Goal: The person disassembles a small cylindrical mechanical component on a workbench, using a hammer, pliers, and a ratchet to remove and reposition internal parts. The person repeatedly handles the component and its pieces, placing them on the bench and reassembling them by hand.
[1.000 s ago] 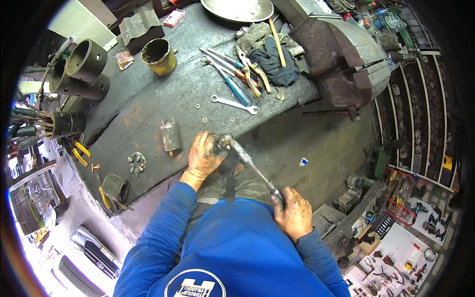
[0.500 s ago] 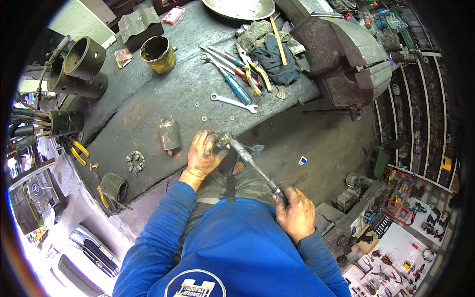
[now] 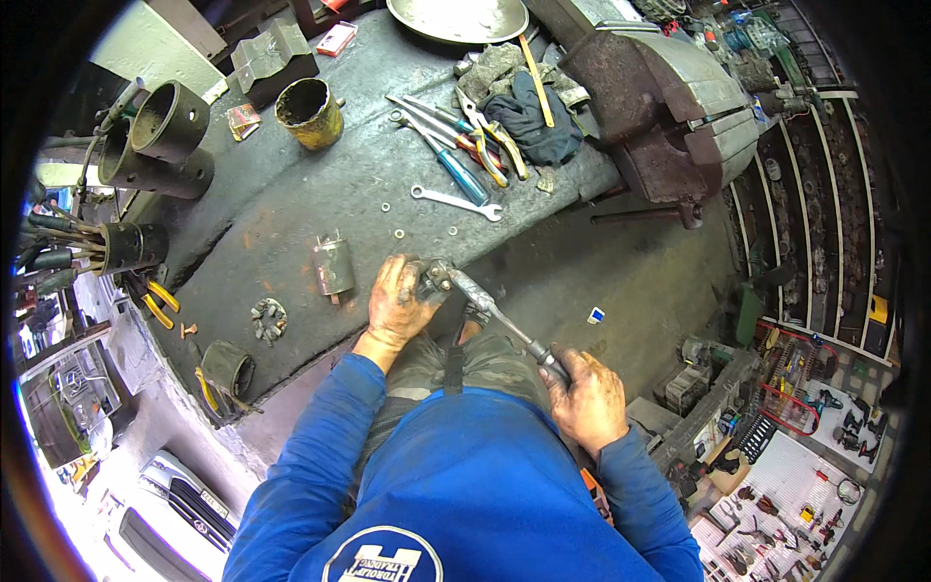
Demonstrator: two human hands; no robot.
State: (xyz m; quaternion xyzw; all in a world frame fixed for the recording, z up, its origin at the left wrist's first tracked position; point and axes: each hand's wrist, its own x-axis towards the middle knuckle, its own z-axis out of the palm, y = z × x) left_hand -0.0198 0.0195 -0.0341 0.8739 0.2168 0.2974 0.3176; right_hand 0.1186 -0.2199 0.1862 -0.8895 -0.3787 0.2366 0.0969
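My left hand [image 3: 396,308] is closed around a small dark metal part [image 3: 433,279] at the front edge of the workbench. Much of that part is hidden by my fingers. On it rests the head of a ratchet wrench [image 3: 497,314], whose shaft slants down to the right. My right hand [image 3: 590,400] is wrapped round the ratchet's dark handle. Near my left hand a grey metal cylinder [image 3: 334,267] stands on the bench, with a ring of metal pieces [image 3: 269,320] farther left. Beyond lie several small nuts or washers and a combination spanner [image 3: 456,202].
A bench vise [image 3: 669,116] stands at the right end of the bench [image 3: 262,204]. Pliers [image 3: 492,136], a blue-handled screwdriver [image 3: 461,175], rags [image 3: 543,121] and a yellow-stained can [image 3: 310,113] lie farther back. Steel tubes [image 3: 160,145] are at left, a tool board [image 3: 776,495] at lower right.
My right hand and the ratchet handle have swung slightly right and away from my body. My left hand stays on the metal part. The view has shifted a little.
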